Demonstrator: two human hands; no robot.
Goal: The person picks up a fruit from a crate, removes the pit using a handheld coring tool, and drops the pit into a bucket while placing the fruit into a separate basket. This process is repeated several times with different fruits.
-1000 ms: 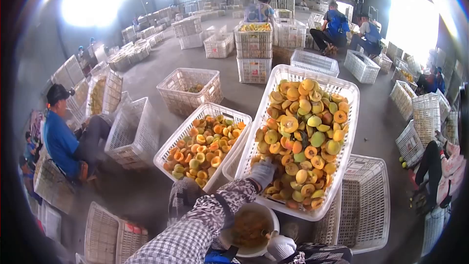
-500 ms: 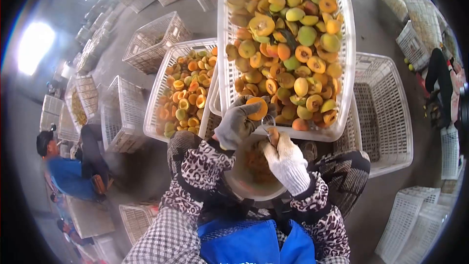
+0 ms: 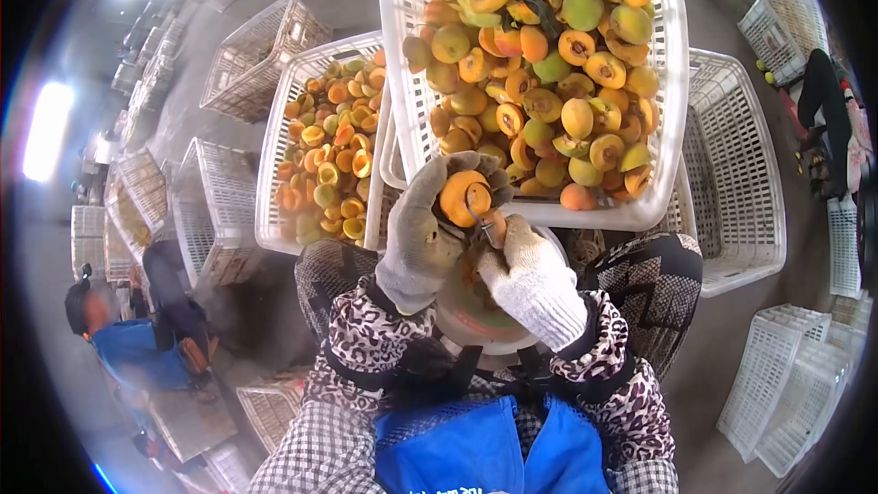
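Note:
My left hand (image 3: 428,229), in a grey glove, holds an orange fruit half (image 3: 462,198) with its cut side up. In the white-gloved right hand (image 3: 533,284) is a small tool (image 3: 495,230) with a wooden handle and a thin metal loop, which touches the fruit's cut face. Just beyond both hands stands a white crate (image 3: 672,82) heaped with halved fruit (image 3: 549,82). Beneath the hands sits a pale bucket (image 3: 485,334); its contents are mostly hidden.
To the left is a crate (image 3: 267,174) of fruit halves (image 3: 331,146). An empty white crate (image 3: 777,210) lies to the right. More crates (image 3: 219,210) stand on the floor around. A person in blue (image 3: 137,352) sits at the far left.
My left hand has turned palm up with the fruit half, and the tool's loop has come onto the cut face. The view has shifted, so the crates appear higher.

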